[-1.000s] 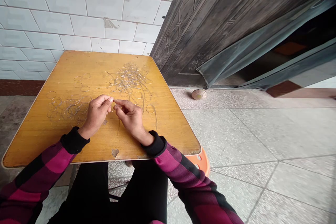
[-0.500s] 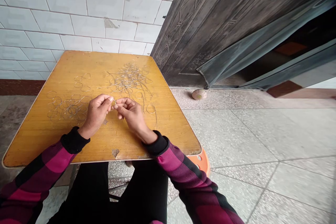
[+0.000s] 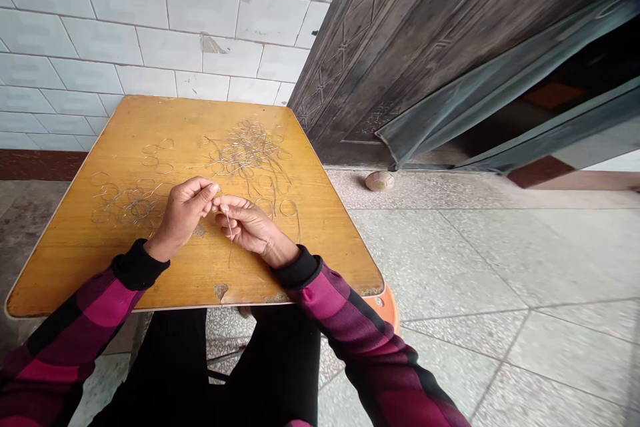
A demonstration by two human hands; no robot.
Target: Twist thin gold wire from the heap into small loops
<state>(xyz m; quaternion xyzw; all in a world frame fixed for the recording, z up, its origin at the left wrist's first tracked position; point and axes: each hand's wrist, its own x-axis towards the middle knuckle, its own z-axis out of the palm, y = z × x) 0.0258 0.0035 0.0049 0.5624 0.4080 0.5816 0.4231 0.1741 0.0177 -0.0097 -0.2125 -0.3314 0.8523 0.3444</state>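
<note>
Over the middle of the wooden table [image 3: 310,247] my two hands meet at the fingertips. My left hand [image 3: 186,213] pinches the upper end of a thin wire [image 3: 229,230] between thumb and forefinger. Close beside it, my right hand [image 3: 246,221] has its thumb and fingers closed at the same wire, whose free end hangs down in front of it. A pile of looped wires [image 3: 250,147] lies beyond my hands. More bent wire loops [image 3: 133,203] are spread left of my left hand. How the wire is shaped between the fingertips is too small to tell.
A white tiled wall [image 3: 135,0] stands behind the table, with a dark carved door [image 3: 360,60] and a grey curtain [image 3: 450,113] to the right. A round pale object [image 3: 379,181] sits on the floor by the door. An orange stool [image 3: 387,307] shows under the table's right corner.
My right hand has turned, its fingers now curled further under. The wire's free end now hangs in front of the right fingers. My left hand has barely moved.
</note>
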